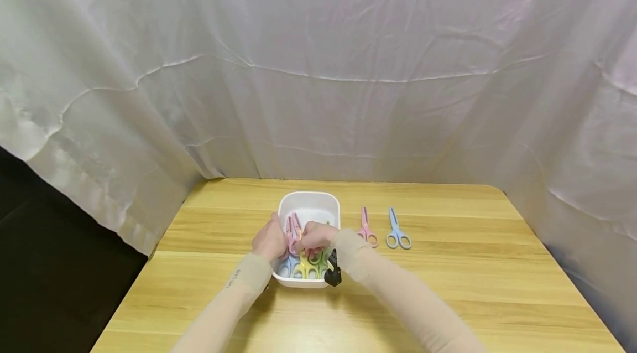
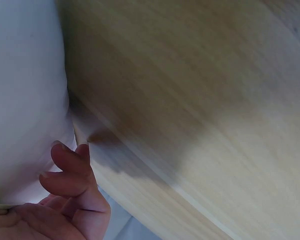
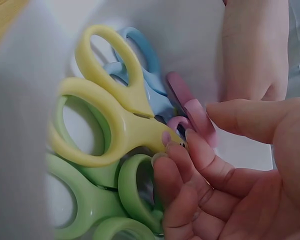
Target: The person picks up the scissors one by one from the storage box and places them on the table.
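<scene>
A white plastic box (image 1: 310, 196) holds several children's scissors. My left hand (image 1: 270, 239) grips its left side; in the left wrist view the fingers (image 2: 70, 175) curl against the outer wall. Reaching inside, my right hand (image 1: 318, 235) pinches the handle of pink scissors (image 3: 201, 121) between thumb and forefinger. Under and beside those fingertips lie yellow scissors (image 3: 126, 112), blue scissors (image 3: 157, 102) and green scissors (image 3: 85, 200), handles toward the near end. The right fingers partly hide the pink blades and the lower scissors.
On the wooden table (image 1: 473, 286), right of the box, lie a second pair of pink scissors (image 1: 365, 226) and another pair of blue scissors (image 1: 396, 230), blades pointing away. A pale curtain (image 1: 348, 120) hangs behind the table and along both sides.
</scene>
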The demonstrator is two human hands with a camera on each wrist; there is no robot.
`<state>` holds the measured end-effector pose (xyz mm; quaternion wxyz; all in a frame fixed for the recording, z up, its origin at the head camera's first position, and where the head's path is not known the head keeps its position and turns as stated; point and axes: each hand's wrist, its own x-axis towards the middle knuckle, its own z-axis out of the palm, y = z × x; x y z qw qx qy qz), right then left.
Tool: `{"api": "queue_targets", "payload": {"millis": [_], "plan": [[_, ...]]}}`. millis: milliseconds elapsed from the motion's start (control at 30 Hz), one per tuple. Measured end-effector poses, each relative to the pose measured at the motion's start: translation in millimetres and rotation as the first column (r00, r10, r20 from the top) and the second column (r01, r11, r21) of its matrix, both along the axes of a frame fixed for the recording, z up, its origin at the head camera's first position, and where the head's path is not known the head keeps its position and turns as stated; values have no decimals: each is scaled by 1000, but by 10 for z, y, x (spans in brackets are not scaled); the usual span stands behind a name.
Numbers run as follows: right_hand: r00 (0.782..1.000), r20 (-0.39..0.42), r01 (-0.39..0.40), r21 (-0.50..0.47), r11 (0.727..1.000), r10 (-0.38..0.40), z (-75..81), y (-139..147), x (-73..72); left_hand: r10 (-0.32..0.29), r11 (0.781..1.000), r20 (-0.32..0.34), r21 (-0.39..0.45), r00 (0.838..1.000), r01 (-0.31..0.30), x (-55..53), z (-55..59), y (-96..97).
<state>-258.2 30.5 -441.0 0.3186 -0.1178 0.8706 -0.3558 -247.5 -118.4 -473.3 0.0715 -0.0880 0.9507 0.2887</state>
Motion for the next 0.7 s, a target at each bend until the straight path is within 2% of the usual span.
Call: {"api": "queue_targets", "payload": {"millis": [267,700], "plan": [[1000,-22,-6,44,999,7,-29,-37,24,9,1000,11,15,1000,-10,7,1,2],[997,-79,-3,63,998,8,2,-42,108,-4,1000,-43,-16,999,3,1,-21,-3]]}}
